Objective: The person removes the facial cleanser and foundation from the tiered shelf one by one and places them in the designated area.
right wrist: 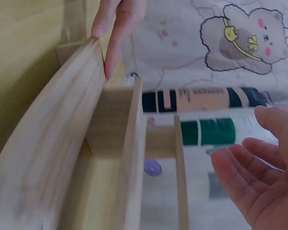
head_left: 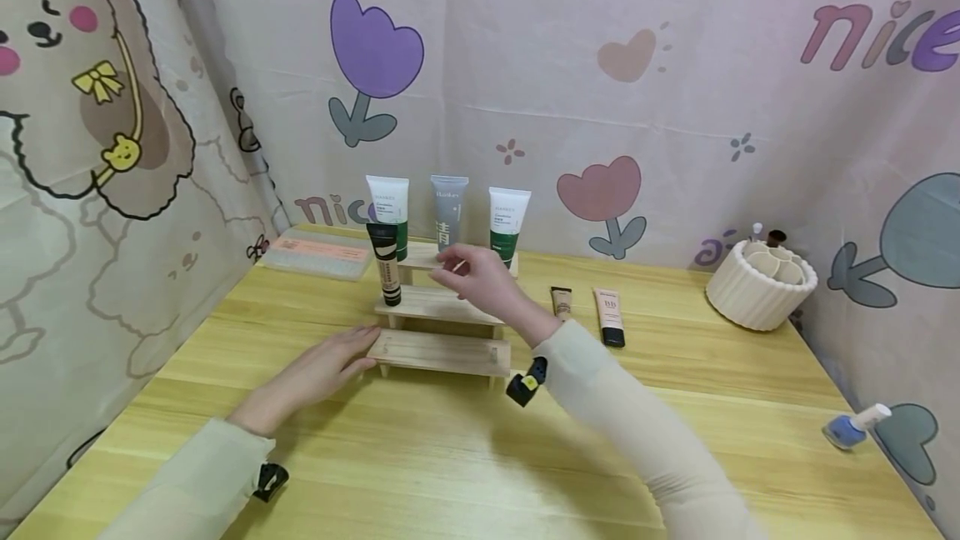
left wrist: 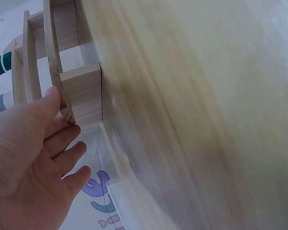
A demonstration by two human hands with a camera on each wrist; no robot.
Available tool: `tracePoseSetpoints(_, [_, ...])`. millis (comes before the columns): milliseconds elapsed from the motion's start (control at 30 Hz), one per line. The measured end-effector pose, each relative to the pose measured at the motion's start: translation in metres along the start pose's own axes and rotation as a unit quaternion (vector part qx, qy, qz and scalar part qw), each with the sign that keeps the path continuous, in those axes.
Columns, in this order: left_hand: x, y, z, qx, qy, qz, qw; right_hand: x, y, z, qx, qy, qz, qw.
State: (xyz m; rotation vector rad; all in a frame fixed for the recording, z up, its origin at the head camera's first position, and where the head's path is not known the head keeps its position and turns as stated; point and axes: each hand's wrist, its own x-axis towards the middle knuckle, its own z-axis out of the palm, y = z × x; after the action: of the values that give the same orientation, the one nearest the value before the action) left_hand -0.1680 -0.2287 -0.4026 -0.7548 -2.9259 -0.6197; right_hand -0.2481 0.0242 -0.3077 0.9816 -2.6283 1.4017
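Observation:
A three-tier wooden stand stands on the table. My left hand holds the left end of its lowest step; in the left wrist view the thumb lies on that step's edge. My right hand hovers over the middle step, holding nothing, its fingers loosely bent. A black-and-beige tube stands upright on the middle step at the left. On the top step are a white-and-green tube at left, a grey-blue tube in the middle and another white-and-green tube at right.
Right of the stand lie a small beige tube and a pink BB tube with a black cap. Farther right are a white ribbed holder and a blue nail polish bottle. A flat clear case lies back left.

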Motion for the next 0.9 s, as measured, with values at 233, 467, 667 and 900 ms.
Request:
tracePoseSetpoints(233, [0.002,0.001,-0.001,0.002,-0.006,0.0,1.0,0.021,-0.006,0.031,0.018,0.005,0.013,0.9997])
tracePoseSetpoints(467, [0.003,0.003,-0.001,0.006,-0.006,0.005,1.0,0.034,-0.007,0.048,0.038,0.037,0.026,0.9982])
tracePoseSetpoints(667, [0.003,0.002,0.0,0.008,-0.004,0.012,0.9999,0.042,-0.001,0.056,0.059,0.038,0.03,0.9971])
tracePoseSetpoints(900, [0.001,0.002,-0.001,0.011,-0.003,0.009,0.9999,0.044,-0.005,0.058,0.056,0.028,0.032,0.9975])
